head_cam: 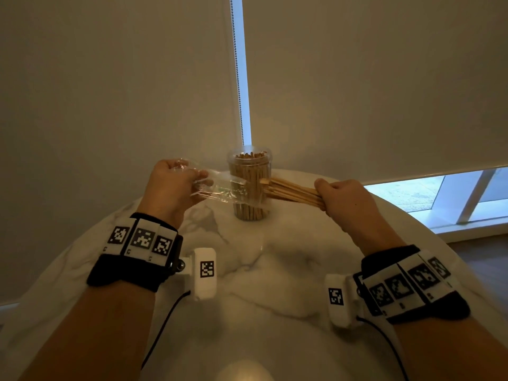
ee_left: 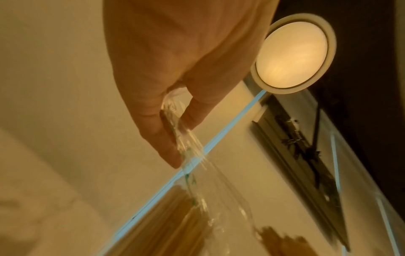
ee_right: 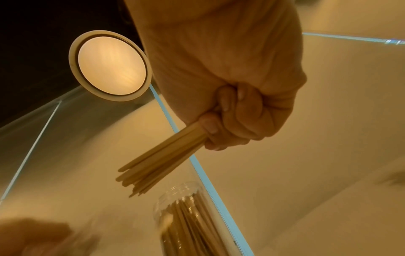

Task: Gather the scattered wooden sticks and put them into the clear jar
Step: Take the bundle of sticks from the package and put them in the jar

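A clear jar [head_cam: 249, 185] packed with upright wooden sticks stands open at the far side of the marble table [head_cam: 275, 284]. My right hand [head_cam: 341, 199] grips a bundle of wooden sticks [head_cam: 291, 192] at one end; their free ends point left, in front of the jar. In the right wrist view the bundle [ee_right: 162, 161] hangs just above the jar's mouth [ee_right: 186, 195]. My left hand [head_cam: 176, 185] holds a crumpled clear plastic wrapper [head_cam: 220, 188] that stretches toward the sticks. In the left wrist view the fingers [ee_left: 153, 121] pinch this wrapper [ee_left: 188, 155].
A roller blind and its bead chain [head_cam: 237, 78] hang behind the table. A window strip [head_cam: 439, 193] shows low at the right. A round ceiling lamp [ee_left: 291, 53] appears in both wrist views. Cables run from the wrist cameras over the table.
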`<state>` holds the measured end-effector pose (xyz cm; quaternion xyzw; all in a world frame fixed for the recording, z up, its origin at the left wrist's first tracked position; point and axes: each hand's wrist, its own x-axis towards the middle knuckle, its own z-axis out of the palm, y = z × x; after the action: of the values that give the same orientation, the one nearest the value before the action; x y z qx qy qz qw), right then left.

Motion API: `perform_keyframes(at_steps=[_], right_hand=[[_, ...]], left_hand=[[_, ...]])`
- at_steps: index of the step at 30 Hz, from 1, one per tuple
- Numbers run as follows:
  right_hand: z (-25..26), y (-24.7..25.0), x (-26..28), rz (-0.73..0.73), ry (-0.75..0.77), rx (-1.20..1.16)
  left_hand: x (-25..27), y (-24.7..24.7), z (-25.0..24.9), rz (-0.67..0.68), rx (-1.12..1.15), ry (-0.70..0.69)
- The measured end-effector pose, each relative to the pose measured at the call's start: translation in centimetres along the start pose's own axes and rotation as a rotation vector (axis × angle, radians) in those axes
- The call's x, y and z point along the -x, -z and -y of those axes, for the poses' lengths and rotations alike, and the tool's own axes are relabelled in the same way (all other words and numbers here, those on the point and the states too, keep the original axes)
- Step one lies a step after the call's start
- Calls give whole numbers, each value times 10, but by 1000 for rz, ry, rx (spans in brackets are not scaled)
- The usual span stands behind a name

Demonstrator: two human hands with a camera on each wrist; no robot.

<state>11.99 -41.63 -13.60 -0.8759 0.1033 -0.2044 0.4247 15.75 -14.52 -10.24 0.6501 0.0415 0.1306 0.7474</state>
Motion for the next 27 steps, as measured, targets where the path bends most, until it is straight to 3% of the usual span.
perform_keyframes(at_steps=[3, 7, 11, 13, 15, 16, 19, 21, 25, 27], right_hand=[[-4, 6, -1, -28, -14, 11], [2, 4, 6, 61, 25, 54], [20, 3, 18, 183, 112, 116], [32, 3, 27, 244, 166, 130], [45, 4, 39, 282, 224, 138], [51, 6, 47, 297, 250, 134], [67, 12, 73, 336, 341, 134], [75, 15, 90, 353, 402, 149], [80, 22, 119, 319, 455, 161], [78, 29, 134, 301, 567, 187]], left_hand=[[-7, 8, 31, -23, -95, 216], [-1, 12, 59, 37, -492, 397], [12, 9, 35, -23, -789, 269], [24, 0, 15, -22, -708, 176], [48, -11, -10, 136, -574, 216], [64, -14, -23, 277, -573, 287], [108, -15, -51, 787, -728, 436], [133, -12, -54, 988, -811, 401], [161, -1, -48, 947, -941, 247], [169, 7, -52, 915, -956, 184]])
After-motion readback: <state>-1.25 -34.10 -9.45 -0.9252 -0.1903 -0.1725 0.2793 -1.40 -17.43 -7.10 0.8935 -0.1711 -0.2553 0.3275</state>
